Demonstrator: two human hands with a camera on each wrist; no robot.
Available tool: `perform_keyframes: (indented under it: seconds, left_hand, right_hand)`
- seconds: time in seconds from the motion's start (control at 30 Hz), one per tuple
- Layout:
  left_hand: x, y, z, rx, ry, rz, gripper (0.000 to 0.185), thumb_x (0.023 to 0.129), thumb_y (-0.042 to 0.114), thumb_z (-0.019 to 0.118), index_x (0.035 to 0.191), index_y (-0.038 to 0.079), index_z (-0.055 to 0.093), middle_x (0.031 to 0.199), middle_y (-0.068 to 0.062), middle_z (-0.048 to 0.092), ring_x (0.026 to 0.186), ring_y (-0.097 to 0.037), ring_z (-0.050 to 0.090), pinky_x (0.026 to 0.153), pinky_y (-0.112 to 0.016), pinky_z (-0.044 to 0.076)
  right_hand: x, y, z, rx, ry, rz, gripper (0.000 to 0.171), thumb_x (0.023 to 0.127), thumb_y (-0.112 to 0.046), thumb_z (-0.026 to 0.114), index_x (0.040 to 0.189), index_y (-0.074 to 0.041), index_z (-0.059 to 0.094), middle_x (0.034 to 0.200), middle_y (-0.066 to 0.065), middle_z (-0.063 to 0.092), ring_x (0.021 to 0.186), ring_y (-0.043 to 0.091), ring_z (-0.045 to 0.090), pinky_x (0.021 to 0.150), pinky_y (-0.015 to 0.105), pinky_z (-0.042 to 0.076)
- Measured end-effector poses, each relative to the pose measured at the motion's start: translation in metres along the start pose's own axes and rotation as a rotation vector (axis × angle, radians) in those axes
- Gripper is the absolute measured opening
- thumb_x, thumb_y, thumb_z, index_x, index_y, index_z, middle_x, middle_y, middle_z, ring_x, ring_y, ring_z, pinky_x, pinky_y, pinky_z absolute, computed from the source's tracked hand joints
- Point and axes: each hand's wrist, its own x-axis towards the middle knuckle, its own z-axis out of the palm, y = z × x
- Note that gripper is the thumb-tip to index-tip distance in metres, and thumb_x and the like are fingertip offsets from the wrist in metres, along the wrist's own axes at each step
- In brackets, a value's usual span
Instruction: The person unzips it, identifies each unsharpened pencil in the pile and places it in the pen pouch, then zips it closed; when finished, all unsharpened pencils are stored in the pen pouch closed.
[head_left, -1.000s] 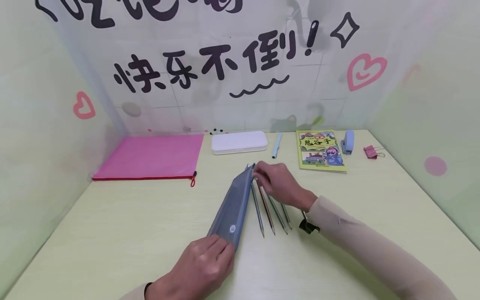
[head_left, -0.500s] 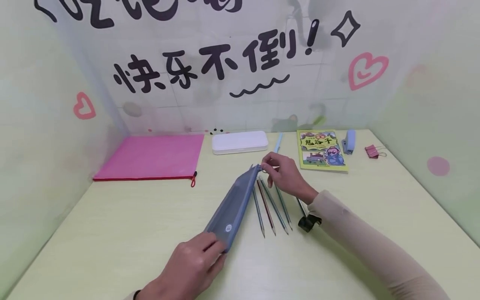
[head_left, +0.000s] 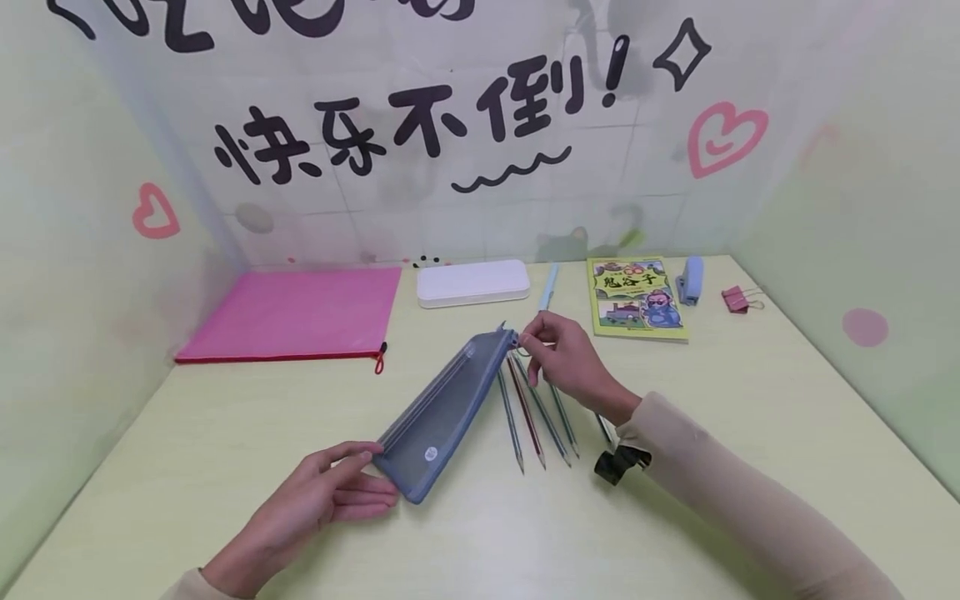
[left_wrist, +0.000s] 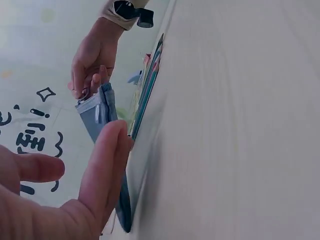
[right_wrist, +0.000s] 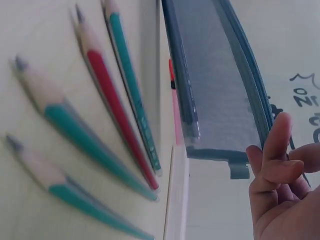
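Note:
A grey-blue see-through zip pencil pouch (head_left: 442,425) slants across the middle of the table, its far end raised. My right hand (head_left: 572,357) pinches the zipper end at the top, where a thin loop (head_left: 523,351) shows by the fingertips. At the pouch's near end, my left hand (head_left: 318,490) touches the corner with fairly straight fingers. In the left wrist view a gap parts that hand's thumb and fingers (left_wrist: 102,170). Several pencils lie fanned beside the pouch, a red pencil (right_wrist: 117,105) and a green pencil (right_wrist: 132,82) among them. The pouch seems to hold nothing bulky.
Along the back stand a pink zip folder (head_left: 296,312), a white case (head_left: 472,283), a light blue pen (head_left: 549,287), a yellow comic-style booklet (head_left: 637,300), a blue stapler (head_left: 691,281) and a pink binder clip (head_left: 737,300). A black device (head_left: 621,464) sits at my right wrist.
My left hand has loosened from its curled grip and shifted left along the pouch's near end. The pouch has turned, showing more of its face. My right hand keeps pinching the far end.

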Motion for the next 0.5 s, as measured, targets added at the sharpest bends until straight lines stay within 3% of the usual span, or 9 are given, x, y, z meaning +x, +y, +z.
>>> perform_keyframes:
  seconds: [0.13, 0.2, 0.27, 0.37, 0.43, 0.5]
  left_hand:
    - [0.006, -0.008, 0.006, -0.066, 0.020, -0.008, 0.058, 0.104, 0.020, 0.052, 0.149, -0.005, 0.026, 0.108, -0.016, 0.072, 0.100, -0.023, 0.074, 0.093, -0.036, 0.059]
    - [0.010, -0.009, 0.011, -0.042, 0.082, 0.011, 0.055, 0.102, 0.016, 0.055, 0.146, -0.004, 0.030, 0.107, -0.013, 0.067, 0.099, -0.022, 0.074, 0.092, -0.034, 0.059]
    - [0.014, -0.004, 0.013, 0.014, 0.193, 0.032, 0.050, 0.099, 0.010, 0.058, 0.142, -0.005, 0.038, 0.107, -0.012, 0.061, 0.096, -0.019, 0.073, 0.089, -0.030, 0.060]
    - [0.018, 0.004, 0.007, 0.127, 0.306, 0.048, 0.044, 0.096, 0.006, 0.062, 0.136, -0.006, 0.047, 0.108, -0.011, 0.055, 0.091, -0.013, 0.069, 0.084, -0.025, 0.060]
    - [0.019, 0.008, -0.004, 0.203, 0.301, 0.046, 0.044, 0.094, 0.004, 0.063, 0.135, -0.007, 0.051, 0.111, -0.013, 0.054, 0.088, -0.011, 0.064, 0.081, -0.024, 0.059]
    - [0.019, 0.011, -0.018, 0.272, 0.231, 0.053, 0.046, 0.094, 0.007, 0.064, 0.136, -0.007, 0.050, 0.115, -0.014, 0.054, 0.088, -0.009, 0.062, 0.081, -0.024, 0.059]
  right_hand:
    - [-0.007, -0.006, 0.004, 0.045, -0.023, -0.006, 0.017, 0.103, -0.012, 0.050, 0.105, 0.004, 0.055, 0.116, 0.027, 0.063, 0.056, 0.018, 0.062, 0.046, 0.022, 0.035]
    - [-0.010, -0.008, 0.005, 0.059, -0.027, 0.004, 0.015, 0.103, -0.011, 0.051, 0.105, 0.003, 0.055, 0.116, 0.026, 0.062, 0.057, 0.018, 0.062, 0.046, 0.022, 0.034]
    - [-0.014, -0.009, 0.005, 0.084, -0.037, 0.025, 0.013, 0.103, -0.011, 0.051, 0.104, 0.002, 0.055, 0.112, 0.023, 0.062, 0.059, 0.017, 0.061, 0.048, 0.021, 0.035]
    - [-0.019, -0.004, 0.004, 0.156, -0.078, 0.094, 0.013, 0.103, -0.012, 0.050, 0.104, 0.000, 0.055, 0.098, 0.017, 0.063, 0.062, 0.016, 0.060, 0.051, 0.022, 0.038]
    - [-0.022, 0.001, 0.003, 0.242, -0.108, 0.160, 0.014, 0.104, -0.015, 0.049, 0.106, -0.001, 0.053, 0.097, 0.011, 0.064, 0.063, 0.014, 0.059, 0.054, 0.022, 0.039]
    - [-0.023, 0.007, 0.002, 0.304, -0.132, 0.226, 0.018, 0.105, -0.020, 0.048, 0.113, -0.004, 0.050, 0.100, 0.006, 0.068, 0.064, 0.011, 0.058, 0.056, 0.022, 0.040]
